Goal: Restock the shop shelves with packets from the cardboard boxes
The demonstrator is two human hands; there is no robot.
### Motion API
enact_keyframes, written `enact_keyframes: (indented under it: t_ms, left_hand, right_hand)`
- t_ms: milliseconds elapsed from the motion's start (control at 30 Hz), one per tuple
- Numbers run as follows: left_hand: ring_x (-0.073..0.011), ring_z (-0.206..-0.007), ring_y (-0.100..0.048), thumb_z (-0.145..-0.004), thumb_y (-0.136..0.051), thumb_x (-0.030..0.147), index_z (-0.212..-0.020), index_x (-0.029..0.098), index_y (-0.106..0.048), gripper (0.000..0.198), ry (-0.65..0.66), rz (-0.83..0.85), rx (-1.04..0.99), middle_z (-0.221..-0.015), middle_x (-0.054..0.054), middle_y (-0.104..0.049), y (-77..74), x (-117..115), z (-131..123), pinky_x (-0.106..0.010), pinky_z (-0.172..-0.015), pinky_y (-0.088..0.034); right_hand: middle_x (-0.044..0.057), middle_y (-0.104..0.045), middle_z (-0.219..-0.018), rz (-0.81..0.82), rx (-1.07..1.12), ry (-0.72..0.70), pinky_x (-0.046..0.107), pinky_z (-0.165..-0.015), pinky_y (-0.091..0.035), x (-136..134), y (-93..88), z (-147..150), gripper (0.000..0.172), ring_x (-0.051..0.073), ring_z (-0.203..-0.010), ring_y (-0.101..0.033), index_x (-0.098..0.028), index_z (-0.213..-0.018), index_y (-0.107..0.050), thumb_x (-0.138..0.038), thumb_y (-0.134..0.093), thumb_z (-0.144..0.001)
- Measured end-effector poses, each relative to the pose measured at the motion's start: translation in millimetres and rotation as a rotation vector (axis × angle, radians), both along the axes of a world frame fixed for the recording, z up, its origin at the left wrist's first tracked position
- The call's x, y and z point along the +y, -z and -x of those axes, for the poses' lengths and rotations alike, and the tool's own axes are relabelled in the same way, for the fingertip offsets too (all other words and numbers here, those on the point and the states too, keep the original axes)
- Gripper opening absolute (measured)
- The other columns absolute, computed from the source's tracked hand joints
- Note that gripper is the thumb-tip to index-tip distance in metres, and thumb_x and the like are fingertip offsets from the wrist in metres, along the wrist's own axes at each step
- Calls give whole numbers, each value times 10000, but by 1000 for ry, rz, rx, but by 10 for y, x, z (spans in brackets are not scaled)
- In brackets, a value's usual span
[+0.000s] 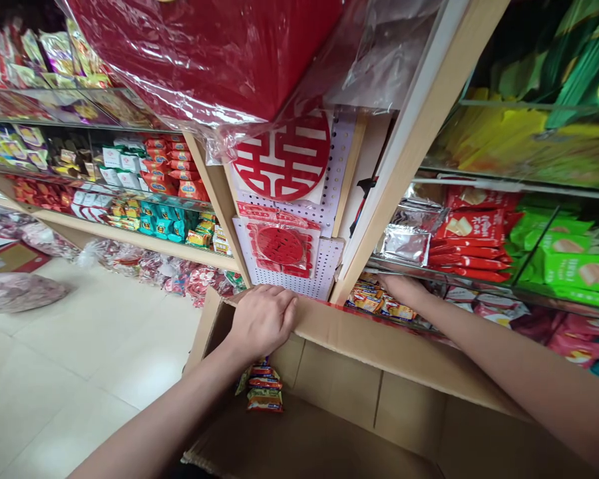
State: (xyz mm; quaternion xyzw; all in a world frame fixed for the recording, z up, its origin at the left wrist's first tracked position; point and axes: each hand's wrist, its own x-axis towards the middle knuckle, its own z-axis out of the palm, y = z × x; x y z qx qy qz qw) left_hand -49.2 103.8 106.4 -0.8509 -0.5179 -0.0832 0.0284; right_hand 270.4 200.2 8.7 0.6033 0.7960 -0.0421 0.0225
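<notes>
My left hand [262, 319] is curled over the far rim of an open cardboard box [379, 346], with its fingers wrapped on the flap. Under that hand, a few small snack packets [263, 389] lie against the box's inner wall. My right hand [404, 287] reaches over the box onto a low shelf and rests among small yellow and orange snack packets [374, 299]. Its fingers are hidden behind the packets and the box rim.
Wooden shelf uprights [409, 153] frame a white pegboard [324, 199] hung with red round paper ornaments. Shelves left and right hold packed snacks. A red item wrapped in plastic [204, 53] hangs overhead. Bagged goods [14, 289] lie on the tiled floor.
</notes>
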Motion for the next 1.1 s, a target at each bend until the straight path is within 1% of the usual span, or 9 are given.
enact_keyframes:
  t_ms: [67,167,267,400,533,733,833,967,1100]
  left_hand:
    - [-177,-769,-538,-869,-268,294,-780,194,-562,323,2,0,2,-778,-27,-612,-4,-2,-4,-306,-685,-363]
    - [-176,-765,-538,-868,-271,294,-783,195,-568,323,0,-3,3,-771,-29,-612,-13,-5,-10,-301,-684,-366]
    - [-176,-756,-539,-865,-278,290,-787,197,-574,319,-2,-4,0,-766,-29,-612,-22,-9,-12,-300,-678,-369]
    - [-173,-755,-539,-865,-275,292,-787,194,-579,329,-6,-3,7,-771,-29,-616,-26,-13,-10,-299,-673,-368]
    - [-182,-763,-541,-869,-268,299,-806,192,-589,345,-14,-6,19,-773,-33,-620,-18,-12,-5,-305,-667,-367]
    - [-184,-773,-547,-869,-272,294,-791,194,-587,340,-12,-15,16,-775,-33,-620,-11,-16,0,-305,-676,-369]
    - [-182,-782,-548,-870,-270,294,-796,199,-584,337,-10,-13,12,-781,-30,-620,-11,-21,3,-306,-686,-371]
    - [-183,-783,-548,-868,-274,296,-793,193,-588,339,-12,-1,0,-787,-35,-622,-10,-18,9,-308,-688,-373]
    - [-184,-800,-548,-867,-271,295,-819,194,-593,340,-11,4,-18,-797,-38,-624,-15,-15,11,-306,-695,-375]
  right_hand:
    - [116,-560,-1115,12,-35,-7,371,-894,-357,-22,-45,13,352,246,-1029,-506,-178,-1014,-570,-326,-292,-857]
    - [152,-554,-1117,19,-86,-6,361,-913,-336,-45,-100,46,329,242,-1033,-507,-141,-999,-577,-196,-291,-845]
    - [175,-562,-1099,29,-125,7,356,-897,-348,-44,-119,77,357,237,-992,-534,-111,-1048,-557,-103,-282,-819]
    - [124,-555,-1133,19,-127,-17,341,-915,-336,-49,-152,65,387,213,-1010,-523,-155,-1134,-504,-129,-258,-836]
    - [82,-537,-1159,6,-124,-111,339,-905,-337,-114,-202,-14,404,203,-1023,-505,-215,-1167,-458,-144,-250,-829]
    - [97,-580,-1024,41,-189,-182,333,-751,-409,-181,-179,-108,322,222,-866,-553,-203,-995,-551,-163,-294,-805]
    - [86,-549,-1100,44,-221,-242,328,-772,-406,-161,-124,-119,385,213,-912,-543,-203,-1071,-528,-115,-269,-801]
    - [81,-462,-1243,61,-231,-211,342,-820,-399,-121,-70,-136,476,220,-1012,-511,-204,-1194,-451,-67,-251,-784]
    - [65,-458,-1255,79,-210,-208,341,-839,-403,-114,-78,-159,483,216,-1069,-485,-236,-1212,-433,-80,-268,-786]
